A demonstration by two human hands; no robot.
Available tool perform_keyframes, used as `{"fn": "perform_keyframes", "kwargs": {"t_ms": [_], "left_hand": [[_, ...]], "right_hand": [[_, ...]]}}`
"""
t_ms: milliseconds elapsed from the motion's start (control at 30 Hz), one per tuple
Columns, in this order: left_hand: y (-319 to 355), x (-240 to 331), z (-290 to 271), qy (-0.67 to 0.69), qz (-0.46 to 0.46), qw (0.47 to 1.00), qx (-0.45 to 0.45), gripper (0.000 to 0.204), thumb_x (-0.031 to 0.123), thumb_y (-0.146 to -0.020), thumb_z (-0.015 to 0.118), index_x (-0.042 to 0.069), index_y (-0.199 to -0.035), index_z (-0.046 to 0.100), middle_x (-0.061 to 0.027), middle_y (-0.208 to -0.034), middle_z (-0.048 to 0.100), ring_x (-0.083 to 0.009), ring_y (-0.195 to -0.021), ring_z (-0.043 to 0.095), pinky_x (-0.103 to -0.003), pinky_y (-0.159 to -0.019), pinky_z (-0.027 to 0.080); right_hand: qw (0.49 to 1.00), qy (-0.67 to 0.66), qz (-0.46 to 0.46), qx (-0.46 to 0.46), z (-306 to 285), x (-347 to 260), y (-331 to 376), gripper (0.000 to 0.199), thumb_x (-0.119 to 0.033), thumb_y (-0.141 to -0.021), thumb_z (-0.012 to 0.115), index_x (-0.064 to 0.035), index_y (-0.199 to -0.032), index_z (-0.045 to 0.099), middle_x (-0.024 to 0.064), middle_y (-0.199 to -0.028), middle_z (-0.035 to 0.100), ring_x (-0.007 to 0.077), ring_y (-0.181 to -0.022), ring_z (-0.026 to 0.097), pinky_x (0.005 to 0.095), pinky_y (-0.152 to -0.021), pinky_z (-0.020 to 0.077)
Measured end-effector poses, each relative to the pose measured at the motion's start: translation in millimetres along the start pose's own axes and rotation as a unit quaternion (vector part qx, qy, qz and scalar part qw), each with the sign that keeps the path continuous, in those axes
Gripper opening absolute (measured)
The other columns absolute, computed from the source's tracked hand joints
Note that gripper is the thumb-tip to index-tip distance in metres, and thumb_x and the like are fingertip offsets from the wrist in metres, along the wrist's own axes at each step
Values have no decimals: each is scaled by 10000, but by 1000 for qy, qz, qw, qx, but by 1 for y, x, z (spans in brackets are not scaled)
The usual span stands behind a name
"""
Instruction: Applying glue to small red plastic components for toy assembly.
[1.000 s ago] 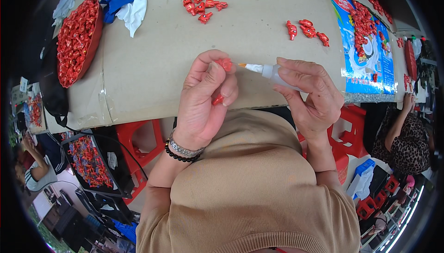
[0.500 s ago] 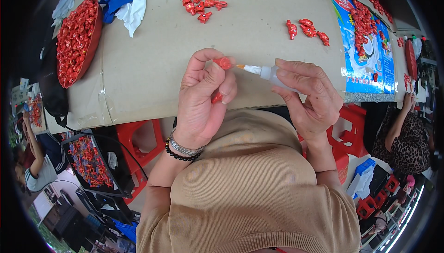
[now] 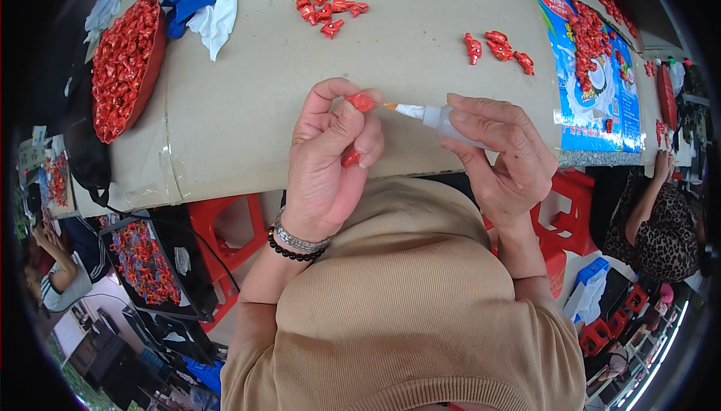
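Note:
My left hand [image 3: 330, 159] pinches a small red plastic piece [image 3: 361, 101] between thumb and fingers, with another red bit [image 3: 350, 157] showing lower in the palm. My right hand [image 3: 502, 154] grips a small white squeeze bottle [image 3: 435, 116] with a thin nozzle. The nozzle tip touches the red piece. Both hands hover over the near edge of a cardboard-covered table [image 3: 263, 95].
A red bowl [image 3: 124, 65] full of red pieces sits far left beside blue and white cloths [image 3: 201, 5]. Two small clusters of red pieces [image 3: 328, 7] [image 3: 497, 46] lie farther out. A blue printed sheet [image 3: 593, 65] holds more. Red stools [image 3: 225, 223] stand below; other people sit left and right.
The hands barely moved; the nozzle tip stays against the red piece held in my left hand.

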State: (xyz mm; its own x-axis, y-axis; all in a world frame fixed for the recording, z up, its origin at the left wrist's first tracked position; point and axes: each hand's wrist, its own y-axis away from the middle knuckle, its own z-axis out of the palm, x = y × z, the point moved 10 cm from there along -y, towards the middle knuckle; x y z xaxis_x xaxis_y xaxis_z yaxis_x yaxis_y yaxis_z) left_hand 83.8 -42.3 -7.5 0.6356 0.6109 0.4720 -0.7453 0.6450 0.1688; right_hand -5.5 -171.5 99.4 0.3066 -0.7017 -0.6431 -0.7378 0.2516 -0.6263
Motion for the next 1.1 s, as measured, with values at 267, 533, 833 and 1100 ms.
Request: {"fn": "perform_keyframes", "kwargs": {"t_ms": [267, 533, 833, 1100], "left_hand": [[0, 2, -2, 0, 11, 1000, 9, 190, 45, -917, 550, 88, -1099, 516, -115, -1096, 570, -92, -632, 414, -220, -541, 384], [-4, -6, 1, 46, -23, 999, 8, 129, 113, -954, 514, 72, -1077, 519, -63, -977, 593, -93, -619, 384, -214, -523, 355], [0, -15, -1, 58, -62, 996, 19, 263, 305, -987, 459, 53, -1011, 530, -34, -867, 571, -98, -611, 390, -222, -508, 344], [-1, -15, -5, 48, -58, 997, 26, 338, 353, -981, 456, 38, -1024, 571, -11, -826, 593, -92, -597, 433, -236, -507, 358]], "right_hand": [[1000, -9, 3, 1, 3, -1, 0, 264, 100, -623, 709, -17, -858, 681, 114, -908, 681, 160, -652, 631, 244, -485, 467], [1000, -20, 8, 20, -3, -1, -2, 263, 92, -628, 727, 6, -866, 657, 137, -907, 680, 178, -679, 646, 248, -516, 495], [998, -48, 31, -24, 4, 8, 0, 301, 63, -661, 775, 44, -921, 624, 219, -983, 655, 238, -892, 663, 281, -683, 550], [997, -66, 39, -26, 6, 11, 1, 285, 74, -667, 768, 50, -911, 624, 219, -979, 653, 254, -918, 662, 288, -687, 555]]}}
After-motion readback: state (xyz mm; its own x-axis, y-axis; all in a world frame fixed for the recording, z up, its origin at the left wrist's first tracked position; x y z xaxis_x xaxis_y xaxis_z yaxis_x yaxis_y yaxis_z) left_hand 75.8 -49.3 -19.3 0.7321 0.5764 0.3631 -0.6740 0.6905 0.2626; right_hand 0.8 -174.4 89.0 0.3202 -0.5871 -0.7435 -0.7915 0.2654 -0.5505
